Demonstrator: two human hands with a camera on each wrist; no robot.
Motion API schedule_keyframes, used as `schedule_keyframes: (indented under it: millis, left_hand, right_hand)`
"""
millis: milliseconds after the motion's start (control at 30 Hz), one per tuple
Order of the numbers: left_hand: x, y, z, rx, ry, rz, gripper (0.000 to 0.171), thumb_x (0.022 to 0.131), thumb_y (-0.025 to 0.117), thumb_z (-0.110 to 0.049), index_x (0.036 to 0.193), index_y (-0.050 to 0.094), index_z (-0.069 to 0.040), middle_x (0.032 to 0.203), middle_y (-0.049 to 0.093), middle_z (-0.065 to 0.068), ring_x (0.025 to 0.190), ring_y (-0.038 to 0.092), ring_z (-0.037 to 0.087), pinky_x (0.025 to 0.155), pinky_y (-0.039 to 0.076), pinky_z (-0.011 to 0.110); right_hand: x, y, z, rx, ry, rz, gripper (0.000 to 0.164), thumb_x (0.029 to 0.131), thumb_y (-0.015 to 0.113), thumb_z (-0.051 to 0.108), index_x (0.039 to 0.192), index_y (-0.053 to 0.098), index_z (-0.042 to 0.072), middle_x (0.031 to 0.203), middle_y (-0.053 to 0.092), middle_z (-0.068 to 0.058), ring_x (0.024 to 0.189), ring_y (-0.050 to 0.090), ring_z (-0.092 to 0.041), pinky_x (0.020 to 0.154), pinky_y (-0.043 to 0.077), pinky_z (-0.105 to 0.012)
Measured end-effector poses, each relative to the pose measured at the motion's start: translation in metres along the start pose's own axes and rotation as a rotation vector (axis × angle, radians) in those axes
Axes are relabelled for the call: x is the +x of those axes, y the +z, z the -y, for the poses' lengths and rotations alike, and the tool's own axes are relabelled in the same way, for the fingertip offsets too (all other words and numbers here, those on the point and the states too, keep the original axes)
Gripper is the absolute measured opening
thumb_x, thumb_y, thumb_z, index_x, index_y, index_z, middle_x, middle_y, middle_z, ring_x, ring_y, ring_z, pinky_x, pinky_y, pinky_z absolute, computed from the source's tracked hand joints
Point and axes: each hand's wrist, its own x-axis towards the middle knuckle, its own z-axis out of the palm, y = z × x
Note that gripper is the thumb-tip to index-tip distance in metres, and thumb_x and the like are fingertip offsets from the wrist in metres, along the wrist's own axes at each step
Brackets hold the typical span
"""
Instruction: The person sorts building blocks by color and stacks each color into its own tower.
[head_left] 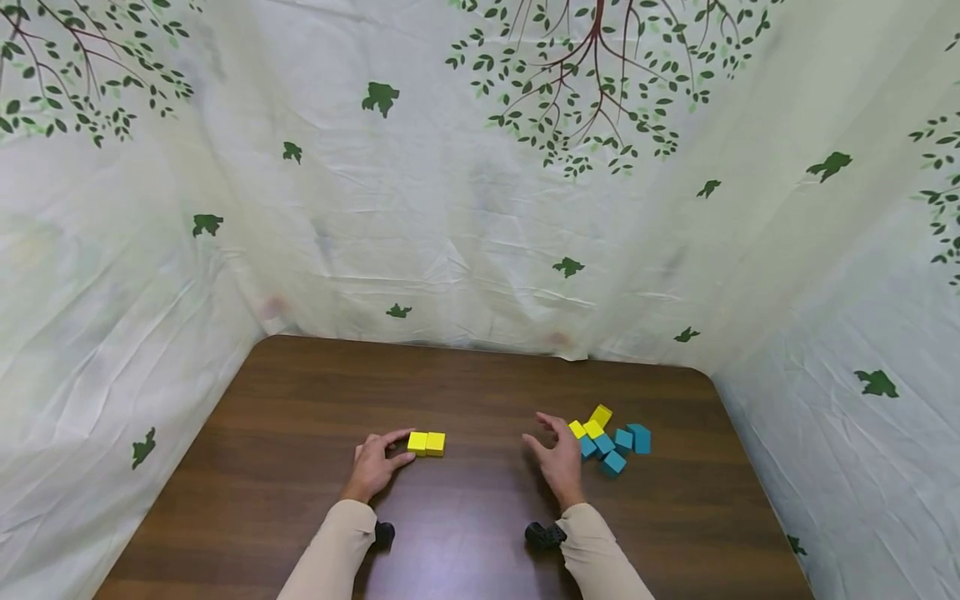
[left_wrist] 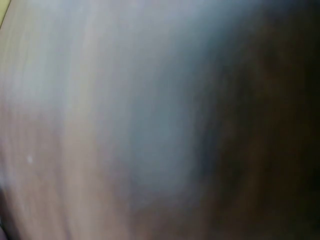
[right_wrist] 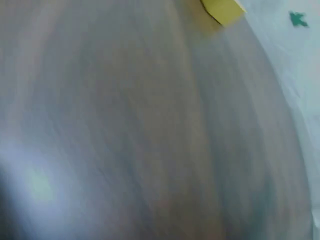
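Pale sheets (head_left: 450, 208) printed with leaves and branches hang around a dark wood surface (head_left: 450, 375), and the action is all in the part nearer the person. On the left, two little yellow blocks sit in a row, the left yellow block (head_left: 417, 443) right up against the right yellow block (head_left: 436, 444). The left hand (head_left: 372, 468) has thumb and forefinger at the near and far edges of that left one, so the fingers look like a narrow pinch around it. Fair warning, that wrist cam is basically a smear, so I can't tell how firm the hold is. The right hand (head_left: 560, 460) is just beside the loose pile on the right, fingers well apart from the thumb and nothing between them. Pile count: three yellow blocks (head_left: 601, 416) toward the far left of it, plus five blue blocks (head_left: 613, 463) lying at odd angles. If I had to call the step, I'd say it's building a yellow row: two are placed, the left hand is steadying them, and the right is free to fetch. Next move, imo, calls for turning the right hand to the pile, pinching one loose yellow without nudging the blues beside it, then setting it flush against the row's free right end.
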Motion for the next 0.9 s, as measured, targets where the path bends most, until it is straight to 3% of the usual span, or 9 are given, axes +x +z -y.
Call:
schedule_keyframes:
  millis: [167, 300, 600, 900]
  left_hand:
    - [-0.001, 0.000, 0.000, -0.005, 0.005, -0.008, 0.043, 0.080, 0.077, -0.015, 0.122, 0.068, -0.013, 0.099, 0.068, 0.009, 0.090, 0.049, 0.024, 0.085, 0.027, 0.044]
    - [-0.001, 0.000, 0.002, -0.010, 0.009, -0.013, 0.043, 0.080, 0.077, -0.014, 0.122, 0.068, -0.012, 0.101, 0.069, 0.010, 0.090, 0.049, 0.024, 0.084, 0.027, 0.043]
    - [-0.001, 0.001, 0.002, -0.011, 0.003, 0.002, 0.043, 0.081, 0.077, -0.015, 0.123, 0.067, -0.013, 0.107, 0.069, 0.011, 0.090, 0.049, 0.024, 0.083, 0.027, 0.043]
    - [0.000, 0.001, 0.003, -0.014, 0.003, 0.002, 0.044, 0.081, 0.077, -0.015, 0.123, 0.067, -0.014, 0.104, 0.069, 0.009, 0.089, 0.048, 0.022, 0.083, 0.026, 0.043]
  right_hand:
    - [0.009, -0.026, -0.005, -0.110, 0.023, -0.080, 0.041, 0.082, 0.078, 0.012, 0.119, 0.065, 0.000, 0.119, 0.060, -0.018, 0.112, 0.052, -0.038, 0.097, 0.039, -0.052]
    - [0.015, -0.035, -0.014, -0.237, 0.026, -0.084, 0.041, 0.082, 0.077, 0.012, 0.118, 0.064, -0.003, 0.119, 0.058, -0.023, 0.113, 0.048, -0.042, 0.098, 0.034, -0.056]
    - [0.016, -0.033, -0.028, -0.404, 0.026, -0.058, 0.044, 0.077, 0.081, 0.017, 0.114, 0.067, -0.003, 0.113, 0.057, -0.022, 0.109, 0.048, -0.043, 0.094, 0.030, -0.056]
    - [0.017, -0.033, -0.028, -0.450, 0.022, -0.025, 0.037, 0.081, 0.076, 0.006, 0.115, 0.067, -0.001, 0.114, 0.056, -0.019, 0.111, 0.049, -0.040, 0.097, 0.027, -0.057]
